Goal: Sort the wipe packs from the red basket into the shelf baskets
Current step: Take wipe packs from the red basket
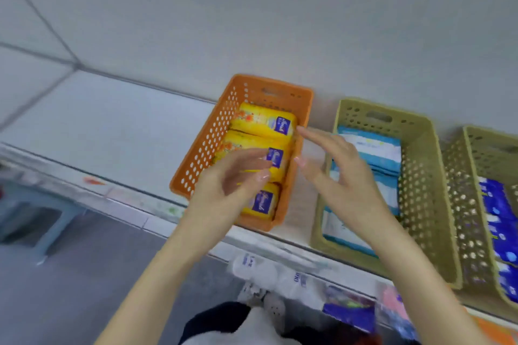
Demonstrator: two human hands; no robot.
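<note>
An orange basket (204,143) on the white shelf holds three yellow wipe packs (263,120) in a row. My left hand (227,185) hovers over the near end of this basket, fingers relaxed and loosely bent, holding nothing. My right hand (336,173) is spread open just right of the orange basket, over the gap toward an olive basket (420,176) that holds light-blue and white packs (375,148). A second olive basket (473,204) at the far right holds dark-blue packs (496,213). The red basket shows only as a red edge (356,340) at the bottom.
The white shelf (112,131) stretches left of the orange basket, backed by a white wall. A lower shelf carries white packages (263,269) and a purple pack (350,308). A grey stool (36,210) stands on the floor at left.
</note>
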